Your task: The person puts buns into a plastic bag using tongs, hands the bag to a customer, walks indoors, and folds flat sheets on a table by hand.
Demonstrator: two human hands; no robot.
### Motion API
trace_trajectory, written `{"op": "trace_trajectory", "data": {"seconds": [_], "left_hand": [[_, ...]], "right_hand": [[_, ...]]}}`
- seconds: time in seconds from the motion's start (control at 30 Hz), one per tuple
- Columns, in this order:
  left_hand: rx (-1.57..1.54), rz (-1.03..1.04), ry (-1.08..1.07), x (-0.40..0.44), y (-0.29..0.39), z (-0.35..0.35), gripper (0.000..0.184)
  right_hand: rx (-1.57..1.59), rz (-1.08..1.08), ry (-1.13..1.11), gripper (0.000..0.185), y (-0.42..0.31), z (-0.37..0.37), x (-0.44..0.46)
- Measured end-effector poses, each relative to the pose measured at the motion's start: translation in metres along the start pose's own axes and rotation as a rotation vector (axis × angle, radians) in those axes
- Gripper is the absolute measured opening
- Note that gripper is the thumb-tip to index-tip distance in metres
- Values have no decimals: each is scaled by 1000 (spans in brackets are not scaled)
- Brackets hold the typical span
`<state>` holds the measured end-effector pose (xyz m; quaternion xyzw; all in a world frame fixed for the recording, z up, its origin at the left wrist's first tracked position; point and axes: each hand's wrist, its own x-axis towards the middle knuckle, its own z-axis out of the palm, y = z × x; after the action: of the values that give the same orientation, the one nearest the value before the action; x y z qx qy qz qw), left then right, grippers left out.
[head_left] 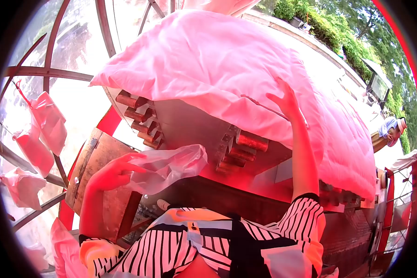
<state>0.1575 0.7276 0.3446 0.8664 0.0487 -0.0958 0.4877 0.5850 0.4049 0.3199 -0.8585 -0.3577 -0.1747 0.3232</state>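
Observation:
My left hand (112,173) is at the left, its fingers closed on the edge of a crumpled clear plastic bag (171,167), which hangs out to the right. My right hand (287,101) is raised over a thick padded quilt (217,60), fingers spread. Across its wrist runs a thin dark rod (264,106); whether the hand touches it I cannot tell. Draped over a large metal box (190,121), the quilt looks pink in the red light. Below its front edge, short reddish cylinders (252,140) stick out in rows at both sides of the box.
A worn hinged panel (90,162) stands at the left. Plastic bags (48,123) hang from a metal frame (48,72) with clear sheeting. At far right, a person in a hat (394,129) is outside, near a small vehicle (377,83) and green trees.

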Motion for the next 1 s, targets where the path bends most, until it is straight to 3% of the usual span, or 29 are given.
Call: {"op": "trace_trajectory", "data": {"seconds": [0.07, 0.1, 0.13, 0.17, 0.2, 0.23, 0.27, 0.3, 0.37, 0.4, 0.5, 0.53, 0.6, 0.63, 0.67, 0.73, 0.77, 0.8, 0.83, 0.9, 1.0], "left_hand": [[-46, 16, 9, 6, -3, -28, 44], [-109, 18, 84, 8, 5, -54, 40], [-122, -41, 336, 5, 39, -73, 38], [-71, -29, 563, 0, 43, -102, 39], [-17, 142, 967, -4, 59, -110, 38], [-20, 297, 1276, -5, 75, -108, 37], [210, 351, 1575, 0, 81, -103, 34], [345, 491, 1588, 8, 76, -99, 33], [868, 564, 1317, 58, 67, -92, 35], [849, 583, 1193, 91, 56, -90, 36], [706, 626, 915, 177, 50, -82, 34], [700, 637, 860, 201, 59, -76, 31], [651, 695, 747, 251, 79, -49, 23], [674, 807, 612, 269, 89, -30, 26], [706, 789, 425, 289, 94, -2, 39], [868, 1030, 116, 320, 89, 54, 62], [882, 1102, 70, 338, 79, 86, 68], [965, 1044, -54, 345, 85, 100, 60], [937, 999, -77, 363, 90, 116, 50], [893, 899, -123, 409, 91, 146, 32], [-8, 1147, 298, 480, 93, 98, 18]], "right_hand": [[-463, 397, -68, 88, 84, 9, -1], [-353, 560, -159, 92, 100, 4, -5], [-177, 651, -258, 96, 98, -2, -4], [-146, 609, -241, 98, 91, 0, -4], [-116, 579, -226, 99, 86, 5, -9], [-246, 482, -256, 102, 83, 14, -20], [-381, 391, -282, 104, 82, 23, -31], [-520, 302, -301, 107, 74, 26, -35], [-520, 265, -379, 111, 53, 14, -35], [-517, 256, -429, 113, 43, 10, -40], [-289, 430, -152, 117, 53, 21, -31], [-366, 353, 20, 99, 68, 36, -31], [-343, 581, -146, 77, 52, 29, -3], [-323, 702, -231, 66, 47, 27, 5], [-380, 677, -180, 55, 50, 29, 9], [-492, 625, -78, 35, 65, 40, 11], [-499, 638, -7, 32, 76, 35, 12], [-513, 650, 55, 29, 93, 20, 9], [-529, 656, 112, 26, 107, 0, 5], [41, 866, 271, 18, 98, -58, -4], [397, 731, 560, 17, 83, -114, -10]]}}
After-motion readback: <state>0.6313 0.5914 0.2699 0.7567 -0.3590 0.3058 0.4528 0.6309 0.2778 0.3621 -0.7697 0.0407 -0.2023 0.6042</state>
